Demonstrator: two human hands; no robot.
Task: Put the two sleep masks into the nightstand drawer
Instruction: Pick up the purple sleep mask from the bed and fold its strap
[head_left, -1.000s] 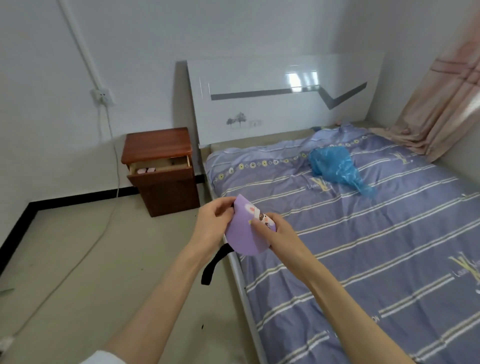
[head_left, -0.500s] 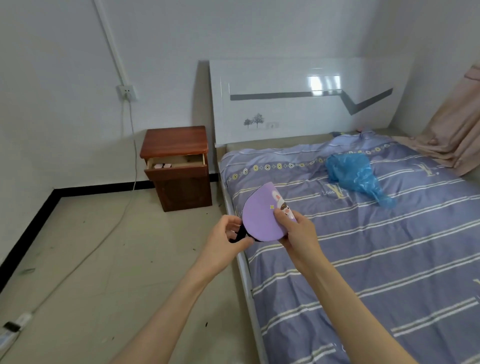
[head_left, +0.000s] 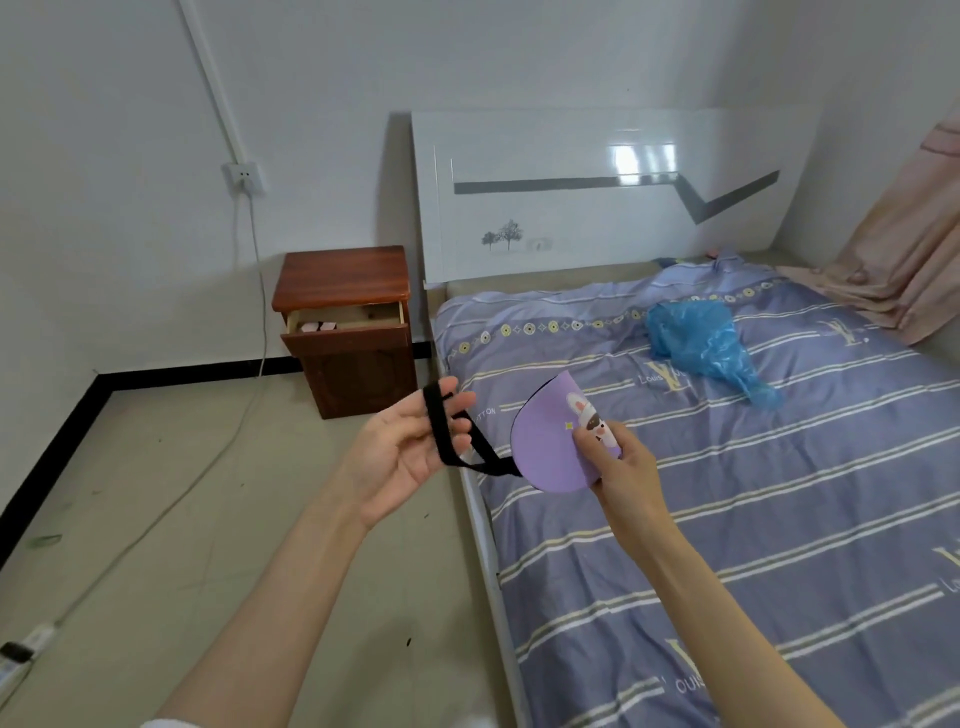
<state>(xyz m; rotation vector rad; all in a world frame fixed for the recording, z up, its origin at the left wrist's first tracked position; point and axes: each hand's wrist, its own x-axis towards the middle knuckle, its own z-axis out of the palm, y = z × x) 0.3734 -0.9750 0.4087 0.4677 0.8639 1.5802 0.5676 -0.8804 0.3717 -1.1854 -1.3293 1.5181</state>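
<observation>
Over the bed's L edge, both my hands up w/ the purple sleep mask (head_left: 550, 441) stretched between them.

R hand (head_left: 621, 462) has thumb & fingers pinched shut on the mask's folded body, cartoon print facing me. L hand (head_left: 410, 452) is palm-up w/ fingers spread apart; the black strap (head_left: 441, 431) loops over those fingers and runs taut back to the mask, so it's hooked, not gripped. Mask hangs in the air above the bed frame edge, bed (head_left: 727, 519) under it w/ striped purple sheet. Nightstand (head_left: 343, 322) sits well apart by the headboard (head_left: 597, 171), its drawer (head_left: 348, 325) pulled open; something pale pink (head_left: 318, 326) lies inside at the L end, too small for me to ID. Blue plastic bag (head_left: 701, 338) lies on the sheet further up.
</observation>
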